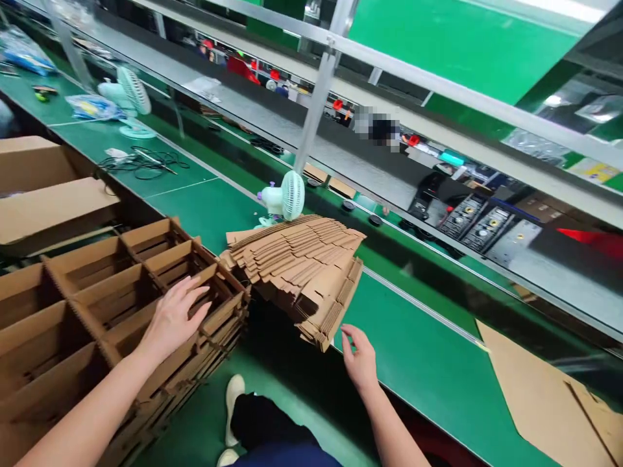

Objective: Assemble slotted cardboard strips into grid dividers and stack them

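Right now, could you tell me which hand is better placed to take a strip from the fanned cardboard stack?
Right, probably: the right hand hovers open at the near corner of the stack, while the left hand rests on the divider grid.

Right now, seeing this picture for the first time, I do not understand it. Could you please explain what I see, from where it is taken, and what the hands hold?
There is no machine here: you see a person's two bare hands. The single picture comes from a camera worn on the head, looking forward and down. The left hand lies open on a cardboard divider grid, the top of a stack of such grids. The right hand is open and holds nothing; its fingers are close to a pile of flat slotted cardboard strips, though I cannot tell if they touch. The pile lies on a long green bench. Behind it stands a small fan; a flat cardboard sheet lies to the right.
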Demonstrator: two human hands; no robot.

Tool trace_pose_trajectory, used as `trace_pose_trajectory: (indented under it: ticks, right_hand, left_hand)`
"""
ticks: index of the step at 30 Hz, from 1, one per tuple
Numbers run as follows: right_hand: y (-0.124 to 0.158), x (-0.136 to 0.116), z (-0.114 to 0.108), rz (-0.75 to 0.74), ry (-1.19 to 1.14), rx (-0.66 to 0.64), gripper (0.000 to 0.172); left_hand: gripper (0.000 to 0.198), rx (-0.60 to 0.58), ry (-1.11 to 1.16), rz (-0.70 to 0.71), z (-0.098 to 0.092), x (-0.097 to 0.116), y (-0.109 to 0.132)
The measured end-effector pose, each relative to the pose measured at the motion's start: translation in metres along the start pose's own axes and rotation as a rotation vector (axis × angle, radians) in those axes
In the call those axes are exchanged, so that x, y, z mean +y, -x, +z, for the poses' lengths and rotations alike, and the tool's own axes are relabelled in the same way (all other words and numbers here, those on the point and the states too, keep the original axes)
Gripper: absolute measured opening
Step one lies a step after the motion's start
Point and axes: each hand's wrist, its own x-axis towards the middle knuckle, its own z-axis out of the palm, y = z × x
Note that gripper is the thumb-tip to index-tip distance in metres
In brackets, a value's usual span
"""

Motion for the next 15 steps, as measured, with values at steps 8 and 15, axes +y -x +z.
trace_pose_trajectory:
  ticks: [8,15]
  right_hand:
    - [0.043,0.058,-0.014,0.259,-0.076,-0.072,0.036]
    - [0.045,0.13,0.014,0.155,-0.181,-0.258,0.041]
  left_hand:
    - [0.044,-0.152,-0.011,-0.029,0.08,0.002,-0.114]
    - [0.072,-0.731,-0.252,-0.241,0.17,-0.041,-0.23]
